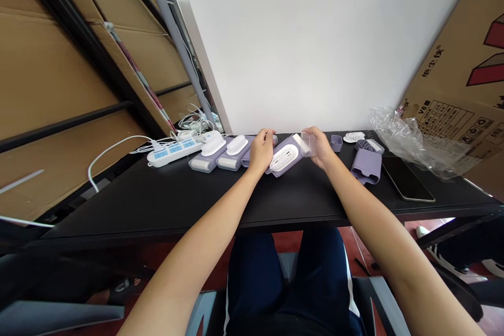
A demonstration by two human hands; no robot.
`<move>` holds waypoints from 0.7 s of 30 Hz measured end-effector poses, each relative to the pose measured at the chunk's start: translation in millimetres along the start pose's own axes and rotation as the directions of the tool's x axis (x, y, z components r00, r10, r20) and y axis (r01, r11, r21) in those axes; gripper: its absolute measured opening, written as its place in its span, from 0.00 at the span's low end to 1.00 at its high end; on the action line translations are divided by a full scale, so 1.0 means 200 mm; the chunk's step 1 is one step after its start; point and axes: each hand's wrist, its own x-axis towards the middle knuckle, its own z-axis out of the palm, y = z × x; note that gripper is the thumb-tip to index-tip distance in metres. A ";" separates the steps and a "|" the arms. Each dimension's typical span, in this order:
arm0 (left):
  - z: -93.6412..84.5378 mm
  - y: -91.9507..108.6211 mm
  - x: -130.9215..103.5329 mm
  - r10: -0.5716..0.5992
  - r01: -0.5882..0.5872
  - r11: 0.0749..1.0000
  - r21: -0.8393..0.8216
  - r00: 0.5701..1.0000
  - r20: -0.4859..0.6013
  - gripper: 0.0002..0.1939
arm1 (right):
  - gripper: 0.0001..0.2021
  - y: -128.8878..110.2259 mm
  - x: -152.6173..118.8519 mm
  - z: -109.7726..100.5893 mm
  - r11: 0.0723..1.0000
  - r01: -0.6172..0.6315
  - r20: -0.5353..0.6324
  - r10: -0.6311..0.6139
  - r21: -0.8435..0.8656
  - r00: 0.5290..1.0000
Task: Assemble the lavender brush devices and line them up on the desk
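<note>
A purple case with a white ribbed oval plate (285, 157) lies tilted on the black table, between my hands. My right hand (319, 148) is closed on a clear plastic cap (307, 144) at the upper right end of that case. At its left side is my left hand (263, 150), fingers curled together near a small grey rounded piece (274, 140); whether they grip it is unclear. Left of my left hand lie two purple units with white oval pads (213, 146) (237, 145), and part of another purple piece shows beside them.
A white power strip (173, 152) with cables lies at the left. To the right are a small purple cup (336, 143), a purple sleeve (366, 166), a phone (407, 178) and clear plastic wrap (421, 142). A white panel (315, 52) stands behind the black table (157, 205).
</note>
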 end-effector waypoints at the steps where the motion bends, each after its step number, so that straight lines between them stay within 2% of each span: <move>1: 0.00 0.00 0.00 0.004 -0.004 1.000 0.002 1.000 0.000 0.14 | 0.13 0.01 0.01 0.00 1.000 -0.016 -0.013 0.016 -0.018 1.000; 5: -0.01 -0.01 0.01 0.009 -0.008 1.000 0.021 1.000 -0.019 0.14 | 0.20 0.05 0.03 -0.05 0.960 -0.090 -0.141 0.054 -0.265 0.988; 7: -0.01 -0.01 0.01 0.010 -0.009 1.000 0.028 0.999 -0.031 0.14 | 0.23 0.05 0.04 -0.08 0.935 -0.114 -0.182 0.054 -0.337 0.982; 11: -0.02 0.01 0.00 0.012 -0.011 0.999 0.033 1.000 -0.029 0.14 | 0.22 0.04 0.04 -0.07 0.915 0.003 -0.197 -0.090 -0.404 0.976; 13: -0.01 0.02 0.00 0.022 -0.021 0.999 0.039 1.000 -0.023 0.14 | 0.21 0.04 0.02 -0.04 0.916 0.105 -0.127 -0.166 -0.388 0.978; 16: -0.01 0.03 -0.02 0.053 -0.052 0.997 0.055 0.998 -0.016 0.14 | 0.20 0.04 0.01 0.00 0.939 0.226 -0.015 -0.238 -0.261 0.971; 21: -0.01 0.05 -0.03 0.057 -0.055 0.996 0.066 0.998 -0.022 0.13 | 0.21 0.06 0.01 0.04 0.952 0.260 -0.041 -0.270 -0.163 0.962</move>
